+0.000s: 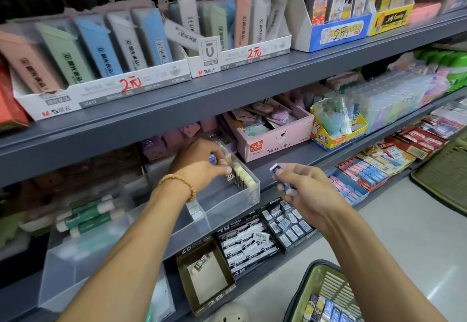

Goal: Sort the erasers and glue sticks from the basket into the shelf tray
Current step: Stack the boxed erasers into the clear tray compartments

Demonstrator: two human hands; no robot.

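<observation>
A clear plastic shelf tray [222,203] sticks out from the middle shelf, with a row of white erasers [243,174] standing along its right end. My left hand [202,161] reaches into that end and pinches a blue-sleeved eraser [212,158] beside the row. My right hand [300,185] hovers to the right of the tray, gripping blue-and-white erasers [276,169]. The green basket [326,289] sits at the bottom right with several blue and yellow erasers inside. Green glue sticks [88,213] lie in the tray's left section.
Below the tray stand boxes of 4B erasers [249,241] and a nearly bare 2B box [204,276]. A pink box [273,137] and a yellow box of glue sticks [338,124] sit to the right. Another green basket [444,170] rests on the floor at right.
</observation>
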